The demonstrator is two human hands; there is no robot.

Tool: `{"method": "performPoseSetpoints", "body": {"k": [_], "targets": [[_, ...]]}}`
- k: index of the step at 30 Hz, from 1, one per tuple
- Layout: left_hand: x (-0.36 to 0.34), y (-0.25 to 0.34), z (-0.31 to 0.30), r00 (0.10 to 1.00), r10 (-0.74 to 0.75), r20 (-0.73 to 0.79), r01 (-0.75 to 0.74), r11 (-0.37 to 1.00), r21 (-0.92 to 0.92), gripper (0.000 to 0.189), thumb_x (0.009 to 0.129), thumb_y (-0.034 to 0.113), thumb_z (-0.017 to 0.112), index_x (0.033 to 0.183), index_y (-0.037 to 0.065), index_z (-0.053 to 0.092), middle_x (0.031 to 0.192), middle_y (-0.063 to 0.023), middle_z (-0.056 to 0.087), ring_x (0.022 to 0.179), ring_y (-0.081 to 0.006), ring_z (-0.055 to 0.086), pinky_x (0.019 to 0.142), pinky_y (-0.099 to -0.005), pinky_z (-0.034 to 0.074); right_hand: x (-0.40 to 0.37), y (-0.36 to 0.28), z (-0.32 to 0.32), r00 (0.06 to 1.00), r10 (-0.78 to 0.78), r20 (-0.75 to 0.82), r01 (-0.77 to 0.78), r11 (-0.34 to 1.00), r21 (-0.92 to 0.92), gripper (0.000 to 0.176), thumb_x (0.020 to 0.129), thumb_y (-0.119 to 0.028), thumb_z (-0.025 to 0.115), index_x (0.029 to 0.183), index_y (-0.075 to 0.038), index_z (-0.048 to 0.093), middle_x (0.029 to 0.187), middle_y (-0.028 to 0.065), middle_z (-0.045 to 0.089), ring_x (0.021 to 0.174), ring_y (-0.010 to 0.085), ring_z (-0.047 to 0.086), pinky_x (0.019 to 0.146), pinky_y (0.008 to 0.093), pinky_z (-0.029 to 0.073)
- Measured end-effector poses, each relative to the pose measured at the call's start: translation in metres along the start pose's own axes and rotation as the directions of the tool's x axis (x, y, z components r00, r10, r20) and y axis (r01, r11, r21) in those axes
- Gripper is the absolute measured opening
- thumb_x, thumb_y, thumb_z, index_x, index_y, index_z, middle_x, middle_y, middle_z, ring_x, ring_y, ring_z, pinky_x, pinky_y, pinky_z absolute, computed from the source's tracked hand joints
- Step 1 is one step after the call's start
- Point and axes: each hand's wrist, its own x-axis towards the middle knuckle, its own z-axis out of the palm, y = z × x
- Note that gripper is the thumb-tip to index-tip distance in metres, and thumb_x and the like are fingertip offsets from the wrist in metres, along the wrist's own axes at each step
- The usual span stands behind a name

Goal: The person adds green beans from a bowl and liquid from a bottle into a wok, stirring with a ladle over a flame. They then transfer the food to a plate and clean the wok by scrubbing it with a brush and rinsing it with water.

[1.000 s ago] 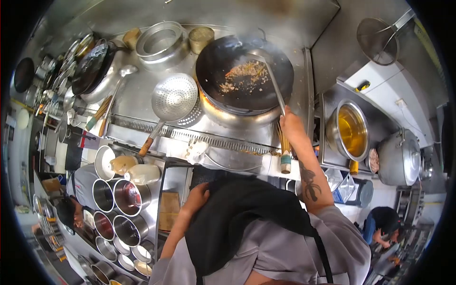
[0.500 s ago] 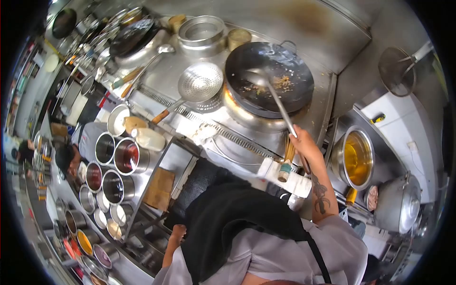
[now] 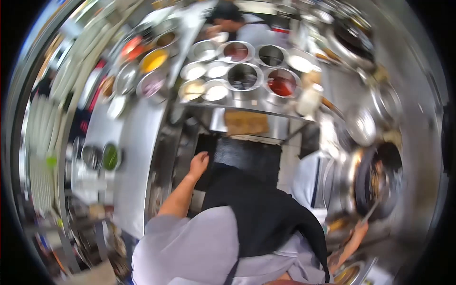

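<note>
At the right, my right hand (image 3: 359, 231) is closed round the handle of a long metal ladle (image 3: 372, 212). The ladle reaches into the black wok (image 3: 363, 183), where brownish bits of food show, blurred. My left hand (image 3: 199, 164) is off to the left, above the dark floor mat, loosely open with nothing visible in it. A steel counter edge (image 3: 154, 161) runs nearest to it.
Ahead stands a trolley (image 3: 247, 102) of steel pots with sauces and powders. A perforated strainer (image 3: 362, 126) lies beyond the wok. A co-worker (image 3: 256, 33) bends behind the pots. Stacked plates (image 3: 40, 128) are at far left; a pot of oil (image 3: 349, 275) is near lower right.
My view has swung left, so the wok now sits at the right edge and the pots are ahead. My left hand has come up and forward; my right hand still grips the ladle.
</note>
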Motion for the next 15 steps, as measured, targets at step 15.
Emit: {"method": "performPoseSetpoints", "body": {"k": [15], "targets": [[0.015,-0.168,-0.299,0.412,-0.835,-0.364,-0.256,0.278,-0.926,0.073,0.086,0.045,0.059,0.139,0.007,0.028,0.127,-0.0174,0.04,0.107,-0.0317,0.054,0.086,-0.0438,0.048,-0.013,-0.053,0.036,0.973,0.231,-0.015,-0.231,0.973,-0.008,0.023,0.081,-0.007,0.052,0.1,0.006,0.056,0.073,0.0198,0.059,0.053,0.03,0.06,0.043,0.0401,0.046]]}}
